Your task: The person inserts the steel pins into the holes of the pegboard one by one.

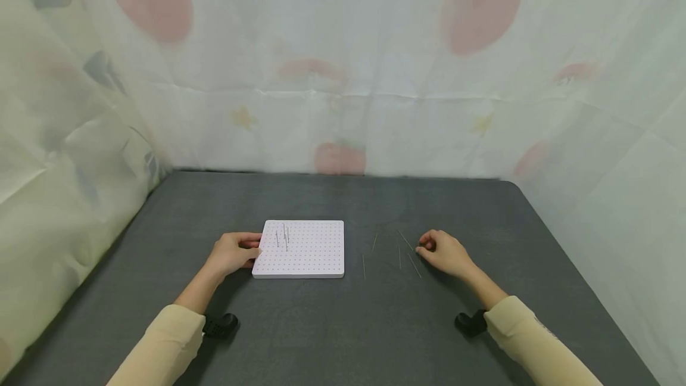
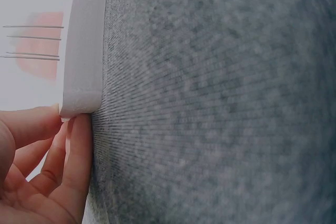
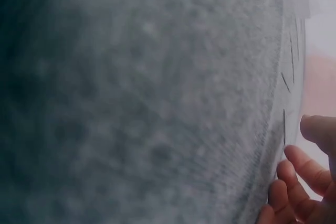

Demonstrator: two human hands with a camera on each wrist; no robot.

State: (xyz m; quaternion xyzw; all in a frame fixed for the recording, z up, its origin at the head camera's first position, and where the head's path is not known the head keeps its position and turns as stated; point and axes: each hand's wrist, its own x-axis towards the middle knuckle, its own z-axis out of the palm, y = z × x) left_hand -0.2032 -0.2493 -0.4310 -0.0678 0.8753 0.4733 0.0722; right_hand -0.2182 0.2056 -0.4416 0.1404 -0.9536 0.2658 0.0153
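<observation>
A white board (image 1: 316, 258) with a grid of small holes lies left of centre on the table. Several thin metal rods (image 1: 286, 243) stand upright in its upper left part. My left hand (image 1: 230, 252) holds the board's left edge, thumb against the top edge and fingers along the side, as the left wrist view shows at a corner (image 2: 81, 103). To the right, my right hand (image 1: 446, 253) is low over the table, thumb apart from the fingers. A loose thin rod (image 3: 284, 127) lies by its index fingertip, with no rod seen between thumb and fingers.
Several more thin rods (image 1: 364, 267) lie scattered on the dark grey table (image 1: 343, 326) between the board and my right hand. A pale curtain (image 1: 375, 136) with fruit prints hangs behind the table and along its sides. Black wrist devices (image 1: 221, 326) sit at both cuffs.
</observation>
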